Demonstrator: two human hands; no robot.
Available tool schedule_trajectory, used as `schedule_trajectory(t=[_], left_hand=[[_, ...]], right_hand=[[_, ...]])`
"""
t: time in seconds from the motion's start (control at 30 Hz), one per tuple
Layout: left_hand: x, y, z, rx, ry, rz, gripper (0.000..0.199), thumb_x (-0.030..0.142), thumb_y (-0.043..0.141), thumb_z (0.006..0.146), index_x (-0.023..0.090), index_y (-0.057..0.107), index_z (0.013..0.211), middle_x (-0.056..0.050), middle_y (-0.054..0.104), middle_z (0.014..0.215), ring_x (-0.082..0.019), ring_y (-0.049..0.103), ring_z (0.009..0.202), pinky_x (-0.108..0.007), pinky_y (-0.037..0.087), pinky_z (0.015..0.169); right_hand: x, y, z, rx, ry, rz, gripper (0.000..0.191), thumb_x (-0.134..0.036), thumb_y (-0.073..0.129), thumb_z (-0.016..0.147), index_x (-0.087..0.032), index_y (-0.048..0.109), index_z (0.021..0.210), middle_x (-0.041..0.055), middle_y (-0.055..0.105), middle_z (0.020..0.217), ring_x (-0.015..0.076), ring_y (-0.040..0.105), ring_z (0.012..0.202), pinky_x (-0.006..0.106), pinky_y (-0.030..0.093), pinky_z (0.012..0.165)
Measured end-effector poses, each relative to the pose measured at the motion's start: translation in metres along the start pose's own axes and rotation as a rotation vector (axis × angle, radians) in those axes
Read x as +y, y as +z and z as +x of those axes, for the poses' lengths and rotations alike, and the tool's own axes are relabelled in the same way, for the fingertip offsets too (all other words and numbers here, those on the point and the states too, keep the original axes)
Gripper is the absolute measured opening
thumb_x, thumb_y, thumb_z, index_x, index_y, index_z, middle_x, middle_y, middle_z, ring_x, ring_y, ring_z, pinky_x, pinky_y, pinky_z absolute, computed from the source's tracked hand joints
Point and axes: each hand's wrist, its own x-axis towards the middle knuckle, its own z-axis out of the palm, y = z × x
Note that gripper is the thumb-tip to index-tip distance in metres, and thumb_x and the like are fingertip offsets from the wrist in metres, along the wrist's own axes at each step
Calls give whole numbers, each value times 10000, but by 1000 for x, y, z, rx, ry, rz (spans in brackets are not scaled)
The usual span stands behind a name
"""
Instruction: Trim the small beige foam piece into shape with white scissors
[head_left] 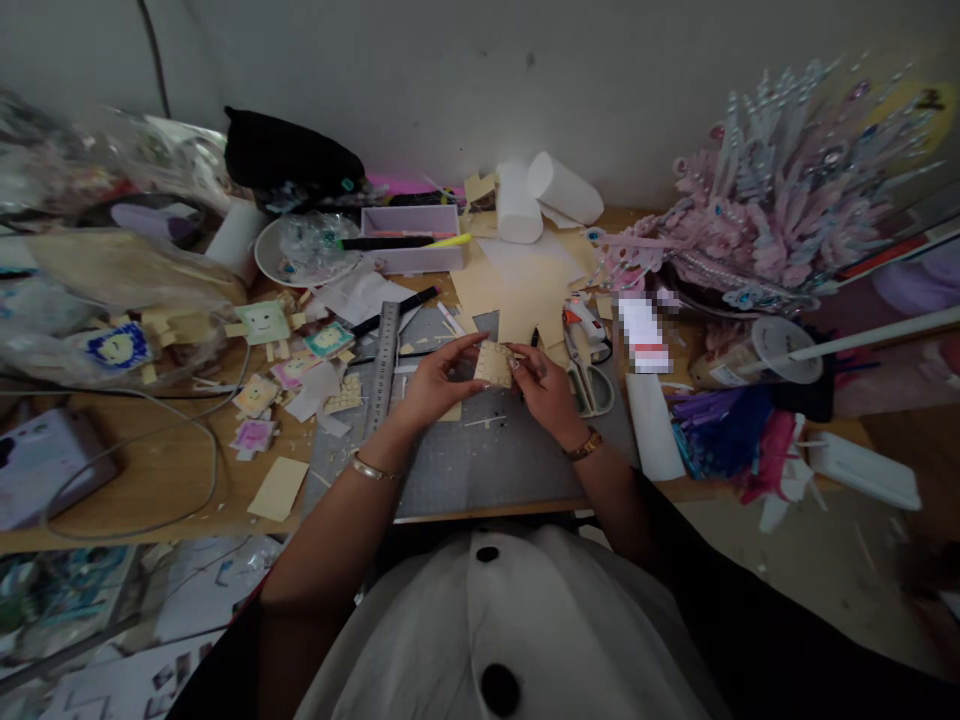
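Note:
A small cream-coloured square piece (493, 365) with dark markings is held up over the grey cutting mat (450, 470). My left hand (441, 382) grips its left side between thumb and fingers. At its right edge, the fingertips of my right hand (545, 388) are pressed together on the piece. A metal ruler (385, 365) lies on the mat left of my hands. Grey-handled scissors (592, 388) rest just right of my right hand. Thin white sticks (486, 421) and small scraps lie on the mat below the piece.
Small paper figures with drawn faces (264, 322) lie at the left. Behind the mat are a white box with pens (411, 262), white rolls (519, 205) and cream sheets (517, 285). Pink crowns (780, 220) and a drink cup (780, 350) stand at the right.

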Motion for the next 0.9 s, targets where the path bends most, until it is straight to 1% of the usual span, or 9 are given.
schedule_trajectory(t=[0.1,0.27,0.4,0.53,0.7,0.9], left_hand=[[-3,0,1,-5,28,-67,738,363,934,630,185,696,1305,-109,730,1194,-245,660,1107,-364,516,979],[-6,2,1,-51,76,-205,665,352,944,646,213,701,1250,-118,713,1292,-255,661,1197,-383,539,1022],[-6,3,1,-86,68,-272,672,337,951,645,219,692,1253,-133,682,1386,-267,635,1289,-385,531,1057],[-7,3,1,-97,30,-297,719,351,961,627,212,684,1276,-139,704,1351,-273,649,1272,-391,526,1062],[-5,2,0,-109,35,-309,709,362,956,642,221,690,1283,-134,702,1354,-277,647,1276,-403,518,1076],[-2,1,-1,-105,33,-309,685,353,958,639,238,713,1268,-115,723,1312,-266,662,1244,-405,530,1059]], right_hand=[[-1,1,0,-9,-18,-12,377,-468,546,997,-187,700,1194,56,752,828,187,662,633,330,566,664],[2,2,-1,-10,-22,-30,354,-465,557,996,-193,713,1160,79,775,900,200,688,689,341,579,682],[5,2,-1,-28,-5,-9,335,-459,573,990,-205,709,1160,77,780,922,197,695,697,339,586,683],[4,3,-1,-25,8,16,330,-478,581,977,-219,714,1133,67,774,916,195,704,715,321,585,666],[3,3,-1,-12,-16,30,338,-476,590,968,-200,717,1116,85,777,933,214,723,760,331,586,674],[3,2,-2,-37,9,35,345,-507,590,977,-221,717,1122,62,778,896,196,709,708,331,588,672]])
